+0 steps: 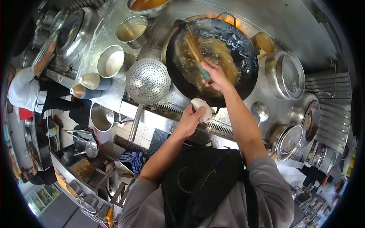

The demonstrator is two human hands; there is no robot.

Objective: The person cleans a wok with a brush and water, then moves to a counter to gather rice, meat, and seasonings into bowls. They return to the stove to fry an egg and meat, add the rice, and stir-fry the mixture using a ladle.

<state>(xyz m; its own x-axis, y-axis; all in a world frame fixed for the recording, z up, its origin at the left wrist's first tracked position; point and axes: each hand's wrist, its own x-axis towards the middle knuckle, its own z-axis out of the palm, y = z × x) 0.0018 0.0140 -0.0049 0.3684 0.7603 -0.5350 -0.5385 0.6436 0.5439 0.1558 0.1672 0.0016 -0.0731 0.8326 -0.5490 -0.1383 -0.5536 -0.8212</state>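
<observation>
My right hand [217, 78] is closed around the green-wrapped grip of a bamboo wok brush [194, 47]. The brush's splayed bristles reach into a large black wok [247, 57], which holds murky, swirling brownish water. Flames show behind the wok's far rim, near its loop handle. My left hand [188, 121] grips a folded white cloth [202, 110] at the wok's near edge. Whether the cloth is wrapped round a near handle is partly hidden. Left of the wok, a perforated strainer ladle [148, 81] rests with its long handle pointing toward me.
Steel pots stand left, one with white liquid [113, 64]; squeeze bottles [91, 81] are beside it. A ladle [261, 111] and lidded pots [289, 72] sit right. A drain grate [171, 112] runs along the front. A person in a white shirt [26, 89] is at far left.
</observation>
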